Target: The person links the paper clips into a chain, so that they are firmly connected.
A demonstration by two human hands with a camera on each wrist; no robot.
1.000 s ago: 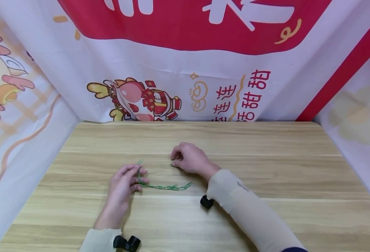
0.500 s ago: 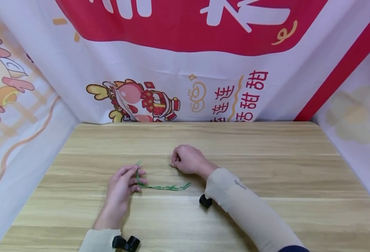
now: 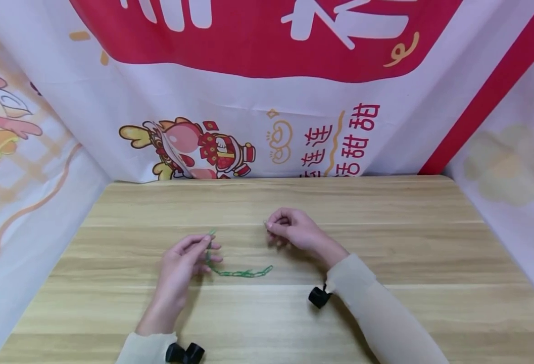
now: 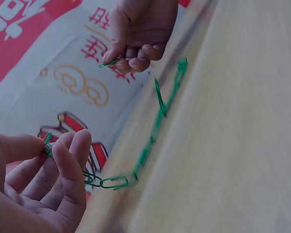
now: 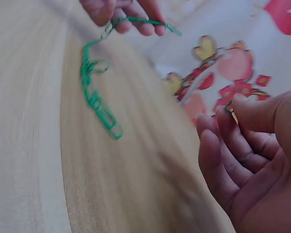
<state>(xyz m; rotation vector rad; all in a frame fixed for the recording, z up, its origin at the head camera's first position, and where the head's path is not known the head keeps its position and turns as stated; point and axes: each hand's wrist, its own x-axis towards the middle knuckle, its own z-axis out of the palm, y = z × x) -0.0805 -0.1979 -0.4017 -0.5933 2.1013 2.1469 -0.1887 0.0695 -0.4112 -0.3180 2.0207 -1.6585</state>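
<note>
My left hand (image 3: 180, 265) pinches the end of a chain of linked green paper clips (image 3: 245, 274) between thumb and fingertips. From there the chain drops past the fingers, and its far part lies on the wooden table. In the left wrist view one clip (image 4: 159, 97) juts sideways from the chain (image 4: 146, 150). To the right, my right hand (image 3: 296, 230) pinches a single green paper clip (image 4: 109, 63), raised above the table and apart from the chain. The right wrist view shows only a small part of this clip (image 5: 229, 107), the rest hidden by the fingertips.
The wooden table (image 3: 403, 263) runs back to a white and red printed cloth (image 3: 230, 91). Similar printed cloths hang at the left and right sides. A small black camera (image 3: 319, 297) is by the right wrist, another (image 3: 185, 352) by the left.
My right hand has risen and moved right, carrying the single paper clip. The left hand has shifted slightly right with the chain end. The head view has turned a little.
</note>
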